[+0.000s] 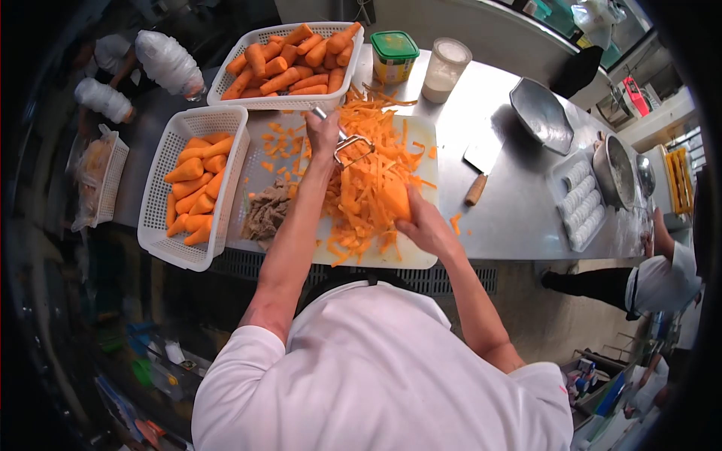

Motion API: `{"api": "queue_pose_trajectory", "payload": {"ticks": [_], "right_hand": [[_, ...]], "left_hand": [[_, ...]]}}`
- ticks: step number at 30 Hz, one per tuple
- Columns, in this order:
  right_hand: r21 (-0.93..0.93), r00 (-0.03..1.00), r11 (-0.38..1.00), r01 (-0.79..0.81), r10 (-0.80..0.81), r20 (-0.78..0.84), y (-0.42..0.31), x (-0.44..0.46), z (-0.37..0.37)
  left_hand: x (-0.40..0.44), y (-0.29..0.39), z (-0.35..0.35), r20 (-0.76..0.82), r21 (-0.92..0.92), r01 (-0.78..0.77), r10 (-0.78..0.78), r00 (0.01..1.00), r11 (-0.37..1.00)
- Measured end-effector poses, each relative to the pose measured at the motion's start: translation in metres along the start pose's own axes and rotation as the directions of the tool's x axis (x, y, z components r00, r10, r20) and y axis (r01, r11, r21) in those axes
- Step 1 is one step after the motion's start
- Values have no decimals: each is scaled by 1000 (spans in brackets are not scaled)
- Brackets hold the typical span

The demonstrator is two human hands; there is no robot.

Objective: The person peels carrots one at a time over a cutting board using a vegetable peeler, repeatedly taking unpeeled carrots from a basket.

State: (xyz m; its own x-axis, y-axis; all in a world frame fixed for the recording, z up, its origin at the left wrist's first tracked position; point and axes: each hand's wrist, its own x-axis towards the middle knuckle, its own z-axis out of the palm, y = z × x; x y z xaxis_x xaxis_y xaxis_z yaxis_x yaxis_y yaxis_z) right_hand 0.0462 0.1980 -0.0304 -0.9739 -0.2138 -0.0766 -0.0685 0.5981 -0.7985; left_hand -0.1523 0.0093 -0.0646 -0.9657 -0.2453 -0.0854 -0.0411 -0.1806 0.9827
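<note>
Nearest the camera is the person's white shirt [376,361], with both bare forearms reaching over a metal table [481,237]. On it, the far basket [263,102] is heaped with darker, rougher carrots [278,75], which I judge to be unpeeled. The near basket [197,258], at the left, contains fewer, and their smooth, bright sides suggest the skin is off. By that reckoning, a fair share is done and a larger share is left.

Between the near basket and a cleaver [485,150] lies a pale cutting board [421,257], largely covered by a deep heap of orange peelings [361,199]; scraps are scattered beyond it. A smaller brown, limp pile [267,214] sits at its left.

One thick carrot [395,198] is over the right side of the heap, grasped by the right hand [429,225], its upper end pointing away from the person. The left hand [323,134] is closed around the handle of a metal peeler [343,136], whose head is above the shreds, apart from the carrot; the carrot looks largely stripped, though from this height I can't be certain.
</note>
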Motion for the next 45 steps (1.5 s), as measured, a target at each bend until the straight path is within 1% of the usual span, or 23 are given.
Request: {"api": "queue_pose_trajectory", "payload": {"ticks": [3,5,6,9,10,13,15,17,18,19,20,21,23,25,26,28,31,33,35,36,41,43,45], "right_hand": [[-57,991,990,-131,129,-28,-1,17,11],[-112,993,987,-119,115,-42,-12,20,12],[-158,992,980,-120,114,-52,-14,17,14],[-238,994,970,-45,19,-111,-8,10,17],[-238,994,970,-40,14,-110,-8,12,17],[-222,994,974,-54,30,-109,-9,12,22],[-238,996,971,-28,6,-94,-6,15,24],[-254,993,967,1,-31,-114,2,11,22],[-261,989,965,31,-68,-135,5,11,19],[-260,989,965,30,-67,-134,-3,10,10],[192,997,979,-70,74,-15,-12,7,-2],[587,978,783,-206,144,150,-17,7,-12],[698,983,694,-175,84,163,-10,9,-11],[901,978,395,-181,173,120,-23,13,-8],[899,978,399,-181,171,122,-15,19,-4],[655,970,715,-243,197,145,4,32,11],[497,951,811,-309,258,169,-11,30,22],[475,954,828,-298,242,177,-19,20,18],[434,967,868,-242,177,185,-19,15,14],[432,965,867,-247,181,188,-18,17,13],[445,947,838,-315,247,205,-11,29,23],[471,946,825,-312,223,236,-25,20,12],[498,946,815,-297,179,271,-26,28,9]], "left_hand": [[-42,25,19,40,20,-4,3,999,1000],[-58,15,29,152,44,-23,16,988,999],[-41,4,24,121,149,20,-38,992,989],[-21,9,7,-30,66,17,-15,999,998],[-21,12,4,23,7,8,-8,1000,1000],[-62,27,24,86,82,-39,32,996,996],[-39,-4,21,72,92,-19,12,997,996],[-14,-19,6,-93,249,-115,142,985,962],[-6,-11,-3,-130,192,25,0,992,981],[-8,3,-7,-130,193,27,-1,992,981],[-12,16,-12,-116,129,2,13,993,992],[-14,26,-15,-105,60,-26,33,994,998],[-16,30,-16,-92,39,-4,7,996,999],[-21,31,-14,-13,-56,-23,22,1000,998],[-26,28,-10,-16,-59,-24,24,1000,998],[-46,25,7,76,-99,16,-9,997,995],[-56,18,19,150,-23,28,-24,988,999],[-24,10,4,72,48,68,-71,995,997],[7,4,-17,-23,-84,35,-37,999,996],[-13,27,-11,-59,-66,-112,108,992,991],[-51,25,5,71,-9,-101,101,992,995],[-11,3,-13,-136,102,-104,117,984,989],[-2,9,-29,-184,-4,-23,22,983,1000]]}}
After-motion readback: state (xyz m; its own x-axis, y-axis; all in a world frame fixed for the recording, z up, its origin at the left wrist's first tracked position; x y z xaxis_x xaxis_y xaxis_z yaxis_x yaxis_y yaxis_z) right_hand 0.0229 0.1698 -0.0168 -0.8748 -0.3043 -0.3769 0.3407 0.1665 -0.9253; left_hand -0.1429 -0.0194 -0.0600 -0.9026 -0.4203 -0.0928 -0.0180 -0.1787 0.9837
